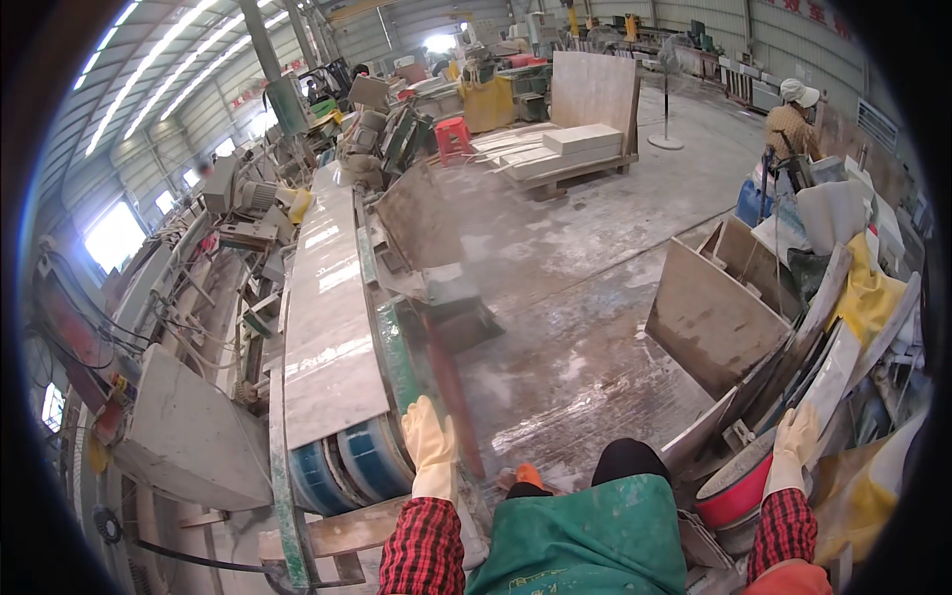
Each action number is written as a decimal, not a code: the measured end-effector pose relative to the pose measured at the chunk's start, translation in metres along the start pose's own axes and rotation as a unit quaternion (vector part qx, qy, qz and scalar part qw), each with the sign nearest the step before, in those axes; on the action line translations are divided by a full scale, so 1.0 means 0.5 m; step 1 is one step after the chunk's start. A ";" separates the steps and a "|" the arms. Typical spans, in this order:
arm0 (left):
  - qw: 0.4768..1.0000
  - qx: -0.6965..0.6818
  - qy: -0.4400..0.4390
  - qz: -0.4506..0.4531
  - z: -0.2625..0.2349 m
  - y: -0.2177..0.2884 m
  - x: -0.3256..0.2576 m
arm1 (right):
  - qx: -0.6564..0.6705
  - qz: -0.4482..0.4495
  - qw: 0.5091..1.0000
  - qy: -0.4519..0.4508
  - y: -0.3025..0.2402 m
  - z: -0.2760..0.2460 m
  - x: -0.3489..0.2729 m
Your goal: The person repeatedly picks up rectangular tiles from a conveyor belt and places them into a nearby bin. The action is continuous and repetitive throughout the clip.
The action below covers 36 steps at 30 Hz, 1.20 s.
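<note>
My left hand (429,438), in a cream rubber glove, rests at the green side rail (399,357) of a long machine bed, its fingers stretched out and holding nothing. Beside it lies a long pale stone slab (332,337), with wet shiny patches along its top. Under the slab's near end show blue rollers (375,462). Out to the right, my right hand (796,436) wears the same kind of glove. Its fingers look extended, close to a pale upright strip (838,372) and above a round red-sided object (732,501). Whether it touches either is unclear.
Wet concrete floor (565,397) lies ahead between machine and stacks. Brown panels (719,307) lean at the right, near yellow cloth (870,293). A pallet with stone pieces (575,149) stands farther off, by a red stool (453,139). A person in a white cap (790,124) is far right.
</note>
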<state>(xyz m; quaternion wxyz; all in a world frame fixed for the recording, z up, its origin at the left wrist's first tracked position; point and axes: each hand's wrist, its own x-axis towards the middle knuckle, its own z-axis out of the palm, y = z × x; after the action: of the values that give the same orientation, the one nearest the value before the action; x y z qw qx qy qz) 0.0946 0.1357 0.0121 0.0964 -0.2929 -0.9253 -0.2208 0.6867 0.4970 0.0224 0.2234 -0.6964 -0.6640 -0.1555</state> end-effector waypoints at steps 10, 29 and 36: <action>0.996 -0.013 0.079 0.044 0.018 -0.014 -0.001 | -0.047 0.132 0.982 -0.123 -0.048 -0.073 -0.012; 0.995 -0.038 0.090 -0.004 -0.015 -0.039 -0.023 | 0.554 0.443 0.673 -0.209 -0.046 -0.184 0.108; 0.959 -0.270 0.034 -0.074 0.040 -0.032 0.016 | 0.526 0.347 0.766 -0.125 -0.148 -0.185 0.157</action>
<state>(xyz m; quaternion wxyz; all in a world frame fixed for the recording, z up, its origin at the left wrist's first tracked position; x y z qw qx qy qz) 0.0779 0.1373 -0.0090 0.0281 -0.2308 -0.8466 -0.4788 0.6260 0.5177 0.1491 0.5087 -0.6657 -0.3772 0.3947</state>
